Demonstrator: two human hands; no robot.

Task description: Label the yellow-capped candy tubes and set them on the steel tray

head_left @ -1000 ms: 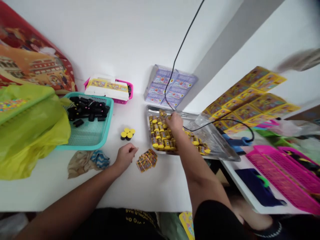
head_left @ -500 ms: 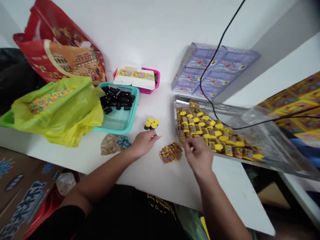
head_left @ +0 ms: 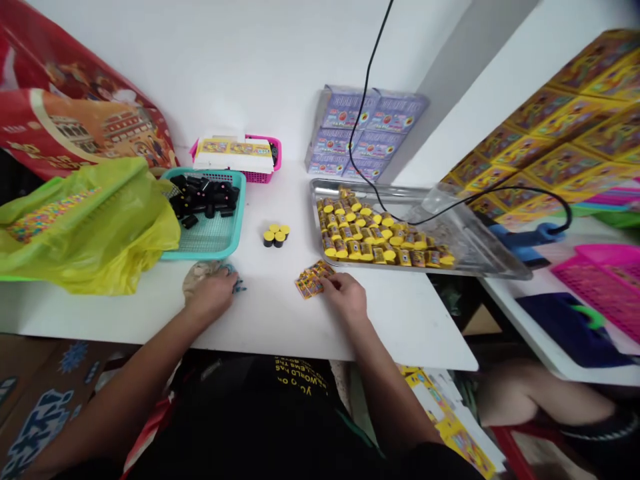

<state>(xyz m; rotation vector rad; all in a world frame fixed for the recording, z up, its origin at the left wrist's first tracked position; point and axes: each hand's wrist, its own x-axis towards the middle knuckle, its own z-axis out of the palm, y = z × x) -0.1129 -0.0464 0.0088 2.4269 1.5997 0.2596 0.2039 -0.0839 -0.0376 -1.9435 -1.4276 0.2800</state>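
Note:
My right hand rests on the white table, its fingertips touching a small pile of yellow printed labels. My left hand lies palm-down on a crumpled cloth with a blue pattern, fingers curled over it. Between the hands and a little farther back stand three small black tubes with yellow caps. A metal tray to the right holds several rows of labelled yellow-capped tubes.
A teal basket holds black tubes. Behind it is a pink basket with a label sheet. A yellow-green bag and red bag lie left. Purple boxes, yellow boxes, a black cable, pink trays.
My right hand drew back from the metal tray to the pile of labels. My left hand moved left from near the three tubes onto the cloth.

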